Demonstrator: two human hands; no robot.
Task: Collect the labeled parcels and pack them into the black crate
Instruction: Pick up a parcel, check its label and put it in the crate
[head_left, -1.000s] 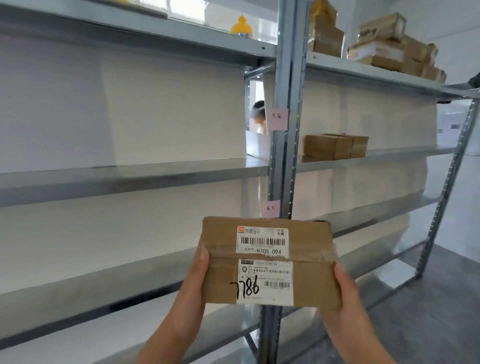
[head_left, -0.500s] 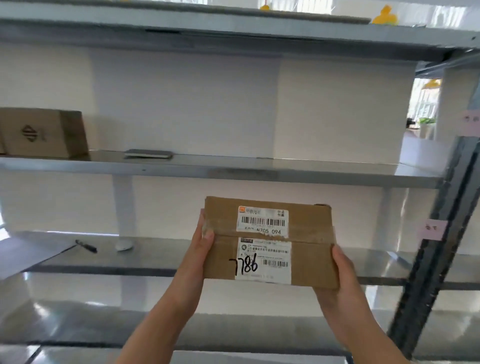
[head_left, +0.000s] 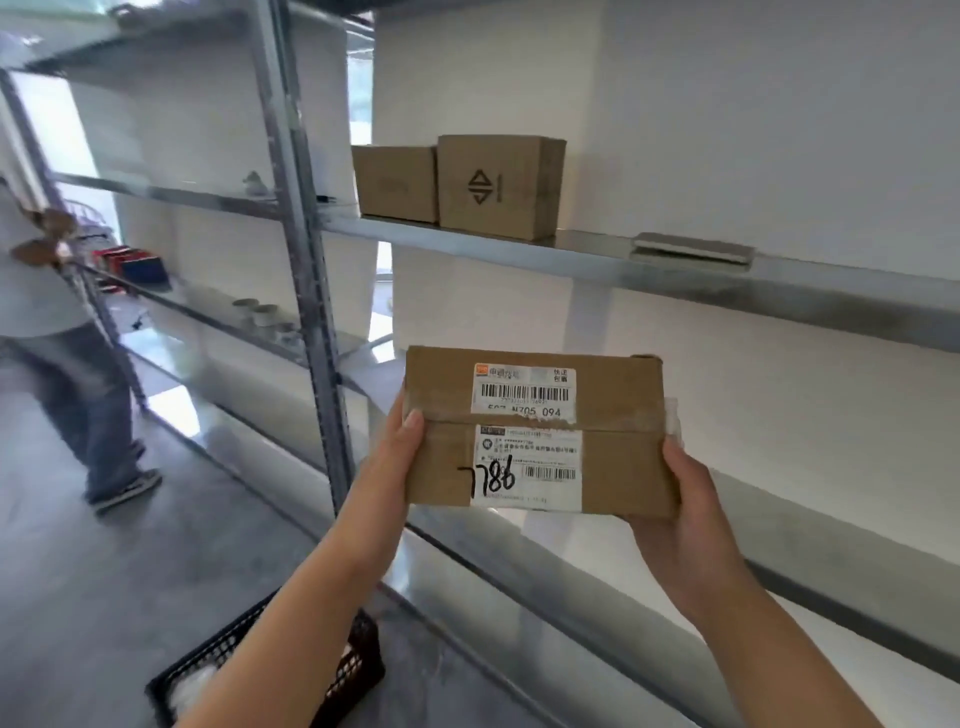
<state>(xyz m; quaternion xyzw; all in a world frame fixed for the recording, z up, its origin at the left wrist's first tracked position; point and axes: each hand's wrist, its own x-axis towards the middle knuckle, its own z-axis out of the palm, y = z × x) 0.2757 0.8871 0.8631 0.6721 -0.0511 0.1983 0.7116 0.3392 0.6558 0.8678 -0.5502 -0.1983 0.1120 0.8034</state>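
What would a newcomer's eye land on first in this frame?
The brown labeled parcel, marked 7786 in black pen, is held up mid-frame between the left hand and the right hand. Behind it, a smaller box and a larger box stand side by side on the metal shelf. The black crate sits on the floor at lower left, partly hidden by the left forearm.

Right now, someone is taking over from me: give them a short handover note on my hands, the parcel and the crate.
Left hand grips the labeled parcel at its left edge, thumb on front; right hand holds its right end from below.
Parcel, marked 7786, is held up before the shelves, not packed.
The black crate stands on the floor, lower left, something white inside.
Left: put this parcel into the crate; then check the two brown boxes on the upper shelf, labels not visible.
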